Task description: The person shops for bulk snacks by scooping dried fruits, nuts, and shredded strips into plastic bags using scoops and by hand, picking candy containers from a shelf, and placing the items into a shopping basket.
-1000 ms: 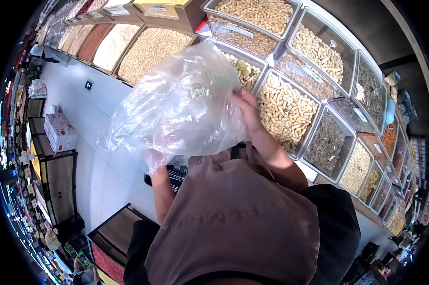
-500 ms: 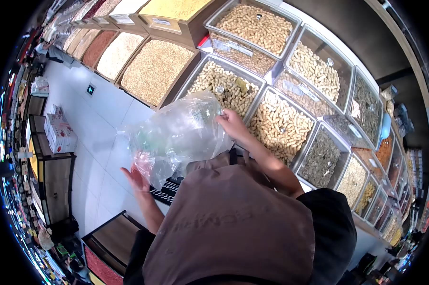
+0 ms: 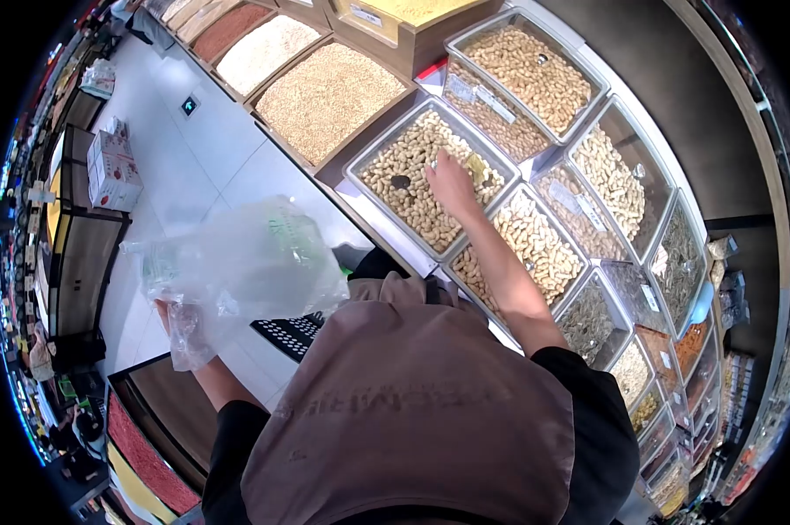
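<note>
Bag is up at 9 o'clock on the left hand — no contents visible yet; right hand is at peanuts, 1 o'clock — can't tell either grip.

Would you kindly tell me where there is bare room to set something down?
Pale floor lies bare, but for one flat sign, between the carton and the tan grain. The peanut bins are crowded close together, the right hand over one; by the left hand, the plastic bag hides some floor.
</note>
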### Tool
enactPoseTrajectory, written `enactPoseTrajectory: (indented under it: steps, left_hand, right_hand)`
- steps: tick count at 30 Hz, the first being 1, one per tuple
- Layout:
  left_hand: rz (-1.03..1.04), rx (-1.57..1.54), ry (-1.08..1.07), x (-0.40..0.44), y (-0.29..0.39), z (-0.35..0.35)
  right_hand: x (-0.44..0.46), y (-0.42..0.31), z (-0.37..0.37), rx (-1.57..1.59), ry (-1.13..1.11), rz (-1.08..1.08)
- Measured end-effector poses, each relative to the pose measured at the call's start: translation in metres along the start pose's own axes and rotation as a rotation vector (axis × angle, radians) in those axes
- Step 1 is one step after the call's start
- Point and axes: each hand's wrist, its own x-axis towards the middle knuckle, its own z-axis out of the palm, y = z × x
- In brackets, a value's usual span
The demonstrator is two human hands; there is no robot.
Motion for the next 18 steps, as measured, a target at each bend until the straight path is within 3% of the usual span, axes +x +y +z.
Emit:
enactPoseTrajectory:
  steps: [2, 4, 5, 7, 8, 9, 11, 13, 17, 18]
  left_hand:
    - [0.046, 0.187, 0.134, -0.01, -0.002, 0.004]
    - [0.017, 0.184, 0.074, -0.014, -0.026, 0.005]
    - [-0.026, 0.193, 0.019, -0.016, -0.042, 0.007]
    - [-0.074, 0.404, 0.155, -0.026, -0.074, 0.045]
    - [-0.084, 0.405, 0.159, -0.022, -0.085, 0.05]
    - [-0.155, 0.359, 0.165, -0.015, -0.097, 0.052]
    - [-0.236, 0.313, 0.175, 0.003, -0.132, 0.059]
    - [-0.193, 0.49, 0.505, 0.027, -0.172, 0.072]
    - [-0.322, 0.44, 0.264, 0.021, -0.2, 0.133]
    - [-0.333, 0.553, 0.212, 0.023, -0.204, 0.134]
  right_hand:
    - [0.001, 0.0, 0.004, 0.013, 0.023, -0.065]
    - [-0.001, -0.009, -0.01, 0.056, -0.145, -0.03]
    - [-0.006, -0.005, -0.011, 0.064, -0.08, -0.118]
    - [-0.024, -0.012, -0.022, 0.093, -0.092, -0.071]
    - [-0.031, -0.016, -0.029, 0.125, -0.096, -0.031]
    - [-0.035, -0.018, -0.037, 0.13, 0.032, -0.164]
    - [-0.044, -0.038, -0.072, 0.182, 0.047, -0.169]
    - [-0.061, -0.052, -0.107, 0.24, 0.075, -0.155]
    - [-0.129, -0.04, -0.16, 0.371, 0.158, 0.051]
    - [-0.145, -0.033, -0.17, 0.319, 0.19, 0.062]
